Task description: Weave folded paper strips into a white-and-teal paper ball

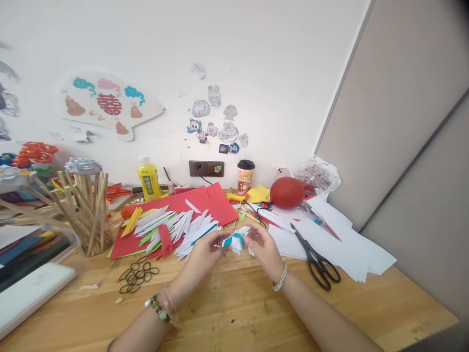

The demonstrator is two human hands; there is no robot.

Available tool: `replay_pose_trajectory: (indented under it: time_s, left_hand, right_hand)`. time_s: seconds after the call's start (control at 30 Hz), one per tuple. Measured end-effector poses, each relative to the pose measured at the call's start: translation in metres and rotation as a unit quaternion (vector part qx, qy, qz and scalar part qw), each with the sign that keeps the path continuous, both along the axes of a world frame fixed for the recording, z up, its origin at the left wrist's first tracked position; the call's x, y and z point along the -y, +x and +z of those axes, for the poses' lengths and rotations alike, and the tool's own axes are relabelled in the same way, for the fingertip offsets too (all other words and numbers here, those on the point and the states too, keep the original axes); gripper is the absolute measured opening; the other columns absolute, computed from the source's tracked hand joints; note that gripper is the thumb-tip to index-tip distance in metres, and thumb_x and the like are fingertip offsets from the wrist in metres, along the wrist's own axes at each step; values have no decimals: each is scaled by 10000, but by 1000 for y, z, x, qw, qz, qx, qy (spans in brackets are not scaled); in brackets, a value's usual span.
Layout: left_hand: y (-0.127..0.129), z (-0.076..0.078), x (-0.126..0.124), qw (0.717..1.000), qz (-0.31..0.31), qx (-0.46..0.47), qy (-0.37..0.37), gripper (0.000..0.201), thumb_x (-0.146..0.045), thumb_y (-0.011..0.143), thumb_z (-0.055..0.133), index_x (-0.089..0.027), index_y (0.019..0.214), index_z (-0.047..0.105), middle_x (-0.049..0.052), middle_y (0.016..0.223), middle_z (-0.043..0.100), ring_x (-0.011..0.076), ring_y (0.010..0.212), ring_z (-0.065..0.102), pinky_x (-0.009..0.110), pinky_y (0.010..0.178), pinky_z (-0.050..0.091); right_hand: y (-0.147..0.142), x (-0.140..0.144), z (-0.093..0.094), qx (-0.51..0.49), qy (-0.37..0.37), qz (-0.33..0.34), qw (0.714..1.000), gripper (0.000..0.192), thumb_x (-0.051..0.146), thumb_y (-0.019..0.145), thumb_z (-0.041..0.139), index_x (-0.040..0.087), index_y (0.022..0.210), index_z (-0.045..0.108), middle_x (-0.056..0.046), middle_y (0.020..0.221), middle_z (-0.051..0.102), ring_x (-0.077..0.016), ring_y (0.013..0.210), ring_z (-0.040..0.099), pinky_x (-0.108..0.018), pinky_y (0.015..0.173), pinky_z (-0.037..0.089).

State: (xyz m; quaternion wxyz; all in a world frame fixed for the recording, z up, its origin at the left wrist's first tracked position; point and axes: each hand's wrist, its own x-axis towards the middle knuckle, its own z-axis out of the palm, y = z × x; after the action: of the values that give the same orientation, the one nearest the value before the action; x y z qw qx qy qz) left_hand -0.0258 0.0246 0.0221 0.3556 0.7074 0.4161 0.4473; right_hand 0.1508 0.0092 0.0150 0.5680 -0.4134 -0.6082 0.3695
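Piece (folded paper, white with teal) held between both hands, midway along the table, nearer its far edge than its near right corner; seems to be lifted just off the wood, contact not certain. Grip: left hand nearly closed, thumb and fingertips pinching the piece's left side; right hand likewise pinching the right side and upper tip, palm open. Exact fold layers hidden by the fingers and too small to read. Step in hand, as judged: working the folds of the piece. Handling notes: paper is light and will probably spring or crease if squeezed, so pinch with fingertips only, close to the fold being worked; let the left grip steady the piece while the right adjusts; line up edges before pressing; press each crease from the middle outward. Pulling both sides apart could tear it or slip the layers. Surroundings: folded papers lie towards the far edge, just beyond the left hand; scissors on the right, partly over white sheets. Bands lie left of the left forearm, well apart from the piece.
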Motion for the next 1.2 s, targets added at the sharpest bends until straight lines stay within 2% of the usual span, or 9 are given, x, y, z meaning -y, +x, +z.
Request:
replay_pose_trajectory:
  time_s: [0.1, 0.2, 0.4, 0.5, 0.6, 0.7, 0.83, 1.03, 1.2]
  left_hand:
    - [2, 3, -2, 993, -14, 47, -106, 288, -184, 650, 557, -139, 933, 587, 27, 767, 647, 123, 568, 576, 254, 526, 494]
    - [2, 7, -1, 983, -43, 81, -161, 258, -184, 625, 574, -127, 876, 588, -3, 666, 620, 106, 529, 554, 240, 516, 477]
    - [0, 9, 2, 974, -70, 97, -190, 126, -216, 656, 561, -131, 745, 590, -42, 531, 555, 79, 456, 498, 211, 486, 427]
    - [-1, 9, 3, 975, -60, 89, -193, 134, -217, 661, 554, -129, 755, 594, -48, 509, 541, 77, 440, 482, 205, 471, 407]
    - [0, 9, 3, 976, -57, 90, -190, 139, -201, 648, 544, -125, 751, 599, -30, 558, 567, 82, 459, 489, 210, 472, 408]
    - [2, 9, 3, 983, -41, 67, -169, 160, -218, 647, 561, -128, 770, 609, -2, 660, 614, 90, 496, 513, 223, 498, 426]
    - [6, 8, 5, 995, -9, 20, -100, 197, -280, 630, 629, -139, 768, 616, 29, 737, 650, 138, 604, 581, 256, 570, 475]
    - [9, 12, 16, 995, 34, -51, 73, 120, -253, 701, 605, -171, 786, 622, 29, 744, 655, 144, 640, 590, 250, 585, 485]
    - [7, 12, 19, 980, 61, -97, 164, 90, -211, 771, 531, -181, 819, 601, 25, 763, 647, 136, 677, 590, 244, 632, 478]
  right_hand:
    - [1, -4, -4, 7, -12, -17, 1000, 262, 336, 747, 575, 185, 960, 568, -33, 808, 608, -169, 750, 577, -291, 687, 473]
    - [2, -8, -9, 18, -34, -36, 999, 223, 339, 740, 574, 169, 886, 569, -29, 750, 606, -168, 697, 578, -295, 647, 473]
    - [2, -5, -3, 126, 37, -93, 987, 135, 295, 727, 582, 175, 783, 611, -41, 821, 607, -169, 749, 549, -305, 711, 448]
    - [0, -4, -2, 126, 28, -55, 990, 168, 289, 728, 573, 180, 849, 616, -42, 849, 625, -169, 759, 563, -298, 711, 452]
    - [-4, -6, -10, 132, -22, -14, 991, 142, 261, 737, 536, 169, 814, 611, -19, 741, 635, -160, 688, 574, -266, 627, 455]
    - [-8, -7, -21, 169, -36, -15, 985, 147, 211, 750, 471, 166, 687, 595, 15, 593, 586, -136, 565, 531, -229, 515, 415]
    - [-11, -4, -22, 183, -27, -22, 983, 157, 164, 736, 464, 170, 629, 580, 16, 583, 575, -132, 552, 506, -229, 522, 396]
    - [-8, 3, -7, 219, 71, -36, 972, 197, 116, 746, 463, 203, 791, 634, -32, 787, 638, -178, 752, 567, -291, 690, 435]
    - [-2, 5, 0, 197, 114, -74, 971, 255, 140, 814, 397, 213, 904, 624, -51, 870, 646, -188, 847, 576, -327, 767, 441]
